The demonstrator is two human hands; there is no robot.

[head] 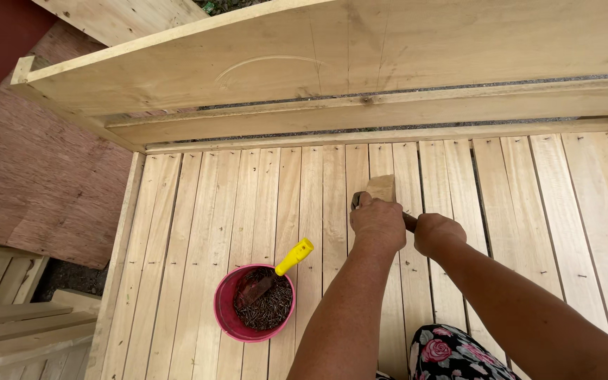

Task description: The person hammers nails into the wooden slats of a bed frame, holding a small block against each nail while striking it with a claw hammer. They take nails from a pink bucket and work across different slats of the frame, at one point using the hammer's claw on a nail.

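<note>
Head view showed us the small wooden block [382, 188] standing on the slatted wooden deck [198, 211], near its middle, and just beyond our left hand [378, 224]. The block's long axis appeared to run away from us, along the slats, with its far end pointing toward the raised boards [332, 63] at the deck's upper edge. Our left-hand fingers were clenched over something dark at the block's near end; we could not tell exactly what it was. Our right hand [438, 232] was closed around a dark handle [409, 222] that ran leftward toward the block, most likely a hammer's, though its head was hidden behind the left hand.

We judged the main risk to be the closeness of the two hands: a blow landing off line could catch the left knuckles, or knock the block askew across the slats.

Further left, well apart from the hands, sat a red bowl [228, 317] full of dark nails [272, 309], with a yellow-handled tool [294, 256] resting in it.
</note>
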